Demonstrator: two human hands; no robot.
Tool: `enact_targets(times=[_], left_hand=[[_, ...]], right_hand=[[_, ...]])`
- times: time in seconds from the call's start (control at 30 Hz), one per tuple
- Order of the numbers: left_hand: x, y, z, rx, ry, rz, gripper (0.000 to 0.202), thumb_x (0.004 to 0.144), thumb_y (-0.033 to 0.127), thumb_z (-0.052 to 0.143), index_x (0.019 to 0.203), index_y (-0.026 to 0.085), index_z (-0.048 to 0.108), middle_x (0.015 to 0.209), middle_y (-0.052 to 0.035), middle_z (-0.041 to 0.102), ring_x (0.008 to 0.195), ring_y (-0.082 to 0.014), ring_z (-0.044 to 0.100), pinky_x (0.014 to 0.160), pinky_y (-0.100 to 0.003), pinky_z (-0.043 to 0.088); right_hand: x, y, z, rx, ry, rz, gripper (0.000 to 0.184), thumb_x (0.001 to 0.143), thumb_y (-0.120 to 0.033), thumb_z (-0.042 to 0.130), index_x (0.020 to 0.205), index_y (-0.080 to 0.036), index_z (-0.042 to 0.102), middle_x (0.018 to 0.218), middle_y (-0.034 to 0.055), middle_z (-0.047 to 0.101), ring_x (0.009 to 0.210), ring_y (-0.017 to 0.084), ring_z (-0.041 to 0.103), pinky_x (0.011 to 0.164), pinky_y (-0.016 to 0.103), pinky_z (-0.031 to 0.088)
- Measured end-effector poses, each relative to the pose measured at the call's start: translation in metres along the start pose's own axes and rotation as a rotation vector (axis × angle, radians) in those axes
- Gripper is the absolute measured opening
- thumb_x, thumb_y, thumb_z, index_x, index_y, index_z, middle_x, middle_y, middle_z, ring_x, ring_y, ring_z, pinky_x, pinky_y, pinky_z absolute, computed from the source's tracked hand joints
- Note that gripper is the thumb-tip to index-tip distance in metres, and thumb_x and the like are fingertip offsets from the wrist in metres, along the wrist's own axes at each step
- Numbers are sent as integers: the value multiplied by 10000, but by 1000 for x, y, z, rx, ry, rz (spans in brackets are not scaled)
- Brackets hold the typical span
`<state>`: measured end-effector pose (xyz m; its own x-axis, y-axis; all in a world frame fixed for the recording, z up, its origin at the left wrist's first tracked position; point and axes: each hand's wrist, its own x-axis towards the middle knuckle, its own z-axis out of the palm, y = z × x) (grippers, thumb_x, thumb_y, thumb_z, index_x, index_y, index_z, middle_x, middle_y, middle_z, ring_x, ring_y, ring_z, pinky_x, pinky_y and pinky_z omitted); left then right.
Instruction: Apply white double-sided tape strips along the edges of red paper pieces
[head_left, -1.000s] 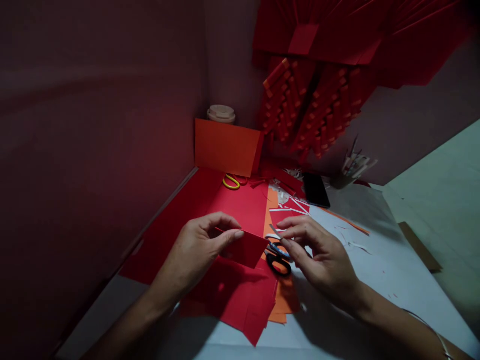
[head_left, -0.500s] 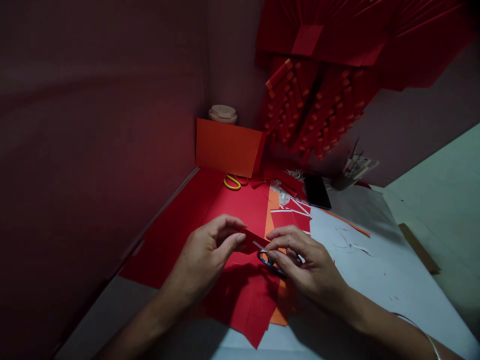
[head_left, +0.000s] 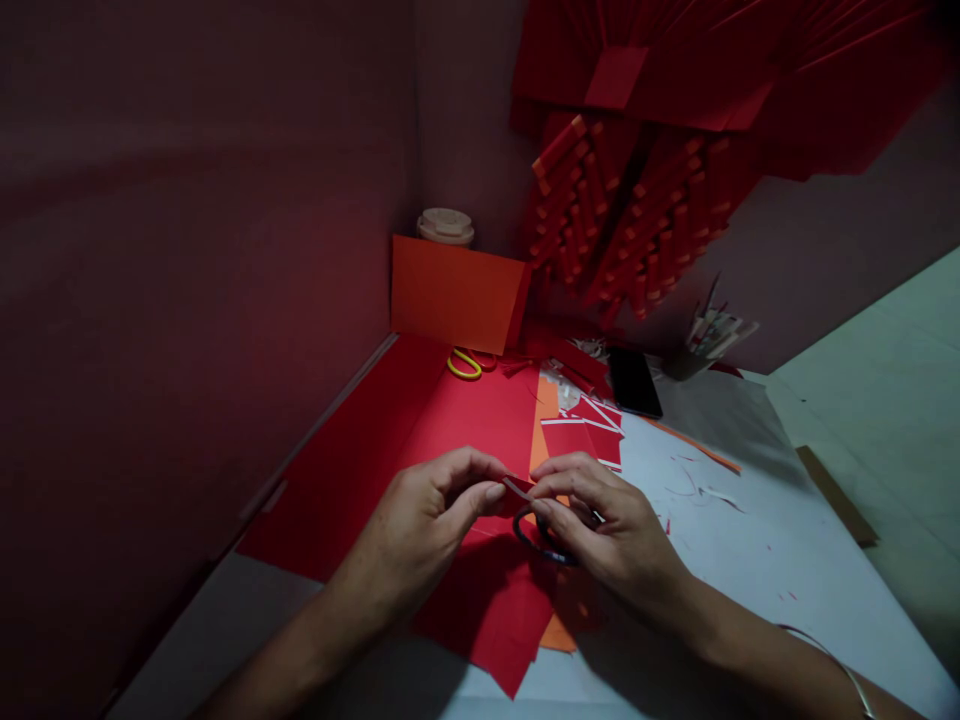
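Between my hands is a small piece of red paper [head_left: 513, 486] with a pale strip along one edge. My left hand [head_left: 439, 510] pinches its left end between thumb and fingers. The fingertips of my right hand [head_left: 600, 510] close on its right end. A pair of scissors with dark handle loops [head_left: 525, 540] hangs at my right hand, partly hidden by the fingers; its blades do not show. Below the hands lie red paper sheets [head_left: 487, 620] over an orange sheet [head_left: 559, 633].
A folded orange card [head_left: 457, 295] stands before a lidded cup [head_left: 445, 227]. Yellow-handled scissors [head_left: 465, 364], red pieces with white strips [head_left: 570, 437], a phone [head_left: 634, 382] and a pen holder [head_left: 690, 355] lie behind. Red paper rolls [head_left: 660, 230] hang on the wall.
My left hand has moved right and slightly down, closer to my right hand. Less of the red paper shows between them, and the scissors' loops have turned slightly.
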<state>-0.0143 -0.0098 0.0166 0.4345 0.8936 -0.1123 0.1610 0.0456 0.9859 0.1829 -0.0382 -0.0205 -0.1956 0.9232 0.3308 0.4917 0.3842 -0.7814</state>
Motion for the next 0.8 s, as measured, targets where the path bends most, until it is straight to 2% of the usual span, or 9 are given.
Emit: enact_targets(times=[0.27,0.8], left_hand=[[0,-4,-1,-7,6,-4,109,876,202,560,879,147,654,869,-35,734,851,-152,685,774,-221,495],[0,-4,2,-16,22,-2,124,867,216,567,889,146,667,871,-51,743,837,-171,690,779,-261,510]], right_hand=[[0,-1,1,-2,7,-13,103,862,-166,608,878,-220,694,961,69,673,882,183,644,745,285,508],[-1,-1,3,22,3,-38,108,861,-137,608,892,-190,697,929,72,665,852,162,640,747,261,499]])
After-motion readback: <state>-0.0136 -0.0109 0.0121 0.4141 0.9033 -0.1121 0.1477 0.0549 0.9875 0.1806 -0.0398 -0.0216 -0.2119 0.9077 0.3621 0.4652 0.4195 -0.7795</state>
